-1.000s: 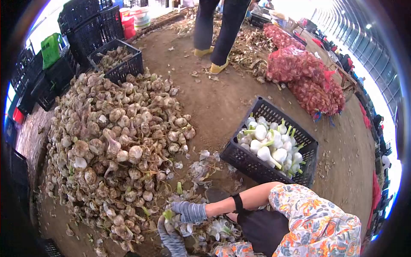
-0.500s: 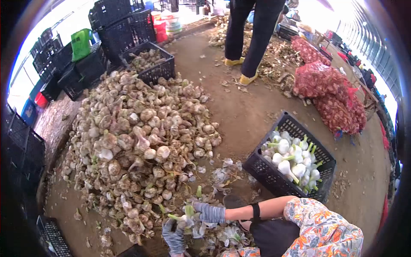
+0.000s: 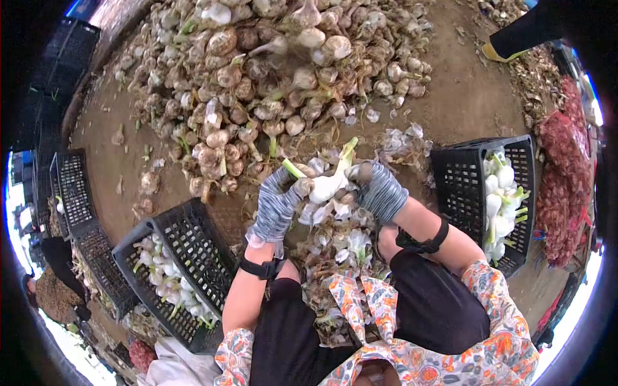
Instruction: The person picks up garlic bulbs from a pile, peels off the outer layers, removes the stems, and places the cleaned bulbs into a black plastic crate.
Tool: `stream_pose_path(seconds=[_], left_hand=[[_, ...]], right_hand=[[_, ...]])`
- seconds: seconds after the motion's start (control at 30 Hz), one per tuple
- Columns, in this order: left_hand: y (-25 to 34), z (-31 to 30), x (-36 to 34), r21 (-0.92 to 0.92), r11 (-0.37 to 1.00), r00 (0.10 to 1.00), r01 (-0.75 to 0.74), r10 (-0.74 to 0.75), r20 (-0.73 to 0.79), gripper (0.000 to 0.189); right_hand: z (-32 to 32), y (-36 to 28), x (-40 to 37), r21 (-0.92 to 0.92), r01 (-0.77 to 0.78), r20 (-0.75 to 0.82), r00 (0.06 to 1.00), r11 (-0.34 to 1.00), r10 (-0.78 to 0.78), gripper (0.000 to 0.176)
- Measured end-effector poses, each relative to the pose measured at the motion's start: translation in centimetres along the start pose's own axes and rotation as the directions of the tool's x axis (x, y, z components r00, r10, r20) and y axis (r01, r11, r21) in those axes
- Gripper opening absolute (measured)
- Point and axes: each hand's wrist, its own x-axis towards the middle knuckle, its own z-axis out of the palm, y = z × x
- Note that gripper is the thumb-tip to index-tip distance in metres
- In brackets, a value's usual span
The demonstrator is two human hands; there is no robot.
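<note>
A peeled white garlic bulb point(image 3: 327, 188) with a pale green stem hangs between my two hands above the scraps. My left hand point(image 3: 275, 204), in a grey striped glove, is closed on the bulb's left side. A second cut green stem point(image 3: 293, 168) sticks out by its fingertips. My right hand point(image 3: 381, 193), gloved the same way, pinches the bulb near the base of its upright stem. Below the hands, loose garlic skins point(image 3: 341, 248) cover the ground between my knees. Close ahead spreads a heap of unpeeled garlic point(image 3: 257, 77).
To the right stands a black crate point(image 3: 456, 183) of cleaned garlic bulbs, with red mesh sacks point(image 3: 563, 174) beyond it. At the left is another black crate point(image 3: 199, 257) with cleaned garlic. A person's leg and yellow shoe point(image 3: 499, 55) show at the upper right.
The view has swung downward and to the left, bringing my lap and the left crate into sight. Both hands remain together at the garlic, now seen from above.
</note>
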Motion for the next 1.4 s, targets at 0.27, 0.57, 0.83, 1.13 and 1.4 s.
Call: stream_pose_path(seconds=[0.27,0.57,0.83,1.13,1.4], left_hand=[[-1.7,0.0,-0.6,-0.743,0.64,0.979,0.194,-0.178,0.102,0.037],[-4.2,-1.4,0.2,-0.883,0.377,0.944,0.28,-0.277,0.181,0.035],[-2.6,-0.3,-0.2,-0.889,0.409,0.845,0.206,-0.532,-0.05,0.018],[-2.9,0.3,-1.9,-0.652,0.749,0.907,0.115,-0.347,-0.239,0.017],[2.1,-2.9,-6.6,0.063,0.985,0.81,-0.161,0.168,-0.562,0.016]], right_hand=[[-1.8,2.0,0.7,-0.069,-0.166,-0.073,0.984,0.984,0.161,0.023],[-4.0,-3.7,-4.4,-0.017,-0.029,0.224,0.974,0.999,0.032,0.041],[-0.9,-2.6,-3.1,-0.981,0.181,0.177,0.983,0.075,-0.054,0.054],[2.1,1.1,2.5,-0.898,0.436,0.4,0.741,-0.066,-0.54,0.03],[-1.0,-0.1,4.7,-0.81,0.237,0.285,0.959,-0.536,-0.006,0.034]])
